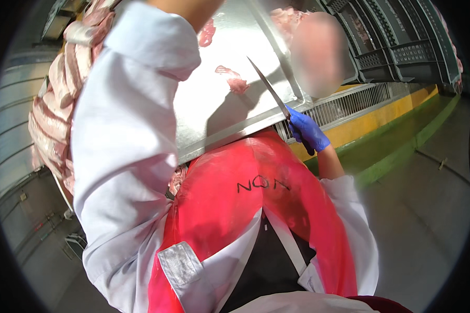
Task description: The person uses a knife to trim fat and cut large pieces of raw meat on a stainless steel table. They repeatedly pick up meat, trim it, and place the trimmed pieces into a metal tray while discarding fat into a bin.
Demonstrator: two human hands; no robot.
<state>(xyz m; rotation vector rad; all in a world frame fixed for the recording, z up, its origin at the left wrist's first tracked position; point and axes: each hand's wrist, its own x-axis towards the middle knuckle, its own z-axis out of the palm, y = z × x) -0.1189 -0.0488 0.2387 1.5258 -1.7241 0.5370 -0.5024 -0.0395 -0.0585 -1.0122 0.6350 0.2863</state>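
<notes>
My right hand (pixel 307 129), in a blue glove, is closed round the handle of a knife (pixel 269 86). The long narrow blade points up and to the left, over the metal work surface (pixel 193 141). A small piece of pink raw meat (pixel 238 85) lies on that surface, left of the blade and apart from it. Farther off, another piece of raw meat (pixel 206 33) is partly covered by my left arm. That arm, in a white sleeve, reaches beyond the top edge, so my left hand is out of the picture.
Long pale cuts of meat (pixel 57 115) are heaped at the left. Pinkish meat (pixel 287 23) lies at the far right beside a blurred patch. Dark plastic crates (pixel 402 41) stand at the upper right, above a metal grating (pixel 350 107) and a yellow edge (pixel 360 125).
</notes>
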